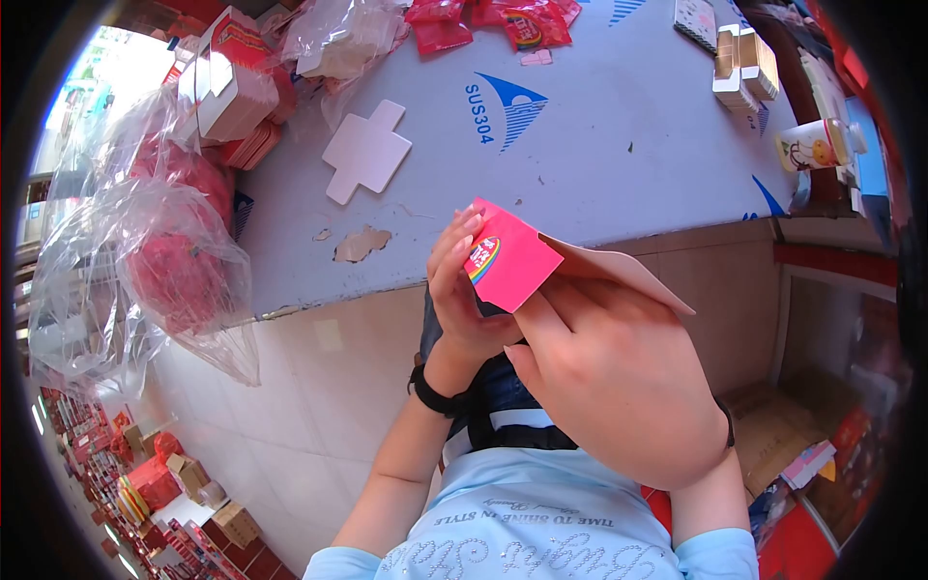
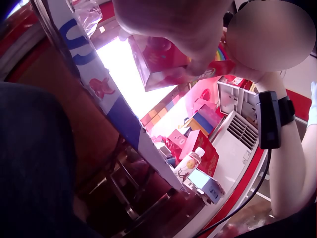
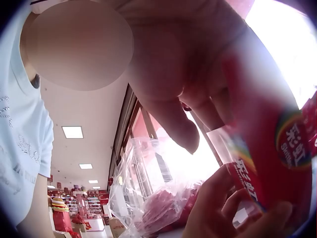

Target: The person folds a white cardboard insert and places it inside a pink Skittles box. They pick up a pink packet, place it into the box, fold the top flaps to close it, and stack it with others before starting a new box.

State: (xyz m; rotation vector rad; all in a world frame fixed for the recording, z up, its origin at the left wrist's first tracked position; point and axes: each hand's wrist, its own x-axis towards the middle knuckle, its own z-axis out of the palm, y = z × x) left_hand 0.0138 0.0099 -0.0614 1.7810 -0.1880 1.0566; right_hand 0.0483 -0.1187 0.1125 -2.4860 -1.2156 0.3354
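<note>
A red cardboard candy box (image 1: 512, 254) with a rainbow logo is held up in front of the person's body, by the near edge of the table. The left hand (image 1: 456, 280) grips it from the left side, fingers along its far edge and thumb below. At the box's open end, the right hand (image 1: 619, 372) has its fingers reaching in under a long raised flap (image 1: 619, 274); those fingertips are hidden. In the right wrist view, the right thumb (image 3: 181, 131) points down, apart from the box (image 3: 270, 144), while the left hand (image 3: 218, 208) holds the lower part.
A flat white cardboard cutout (image 1: 367, 152) lies on the table (image 1: 580, 126). Stacked cartons (image 1: 232, 92) and clear plastic bags (image 1: 164, 251) crowd the left side. Red packets (image 1: 527, 24) lie at the far edge. Small boxes (image 1: 744, 68) and a bottle (image 1: 812, 145) stand right.
</note>
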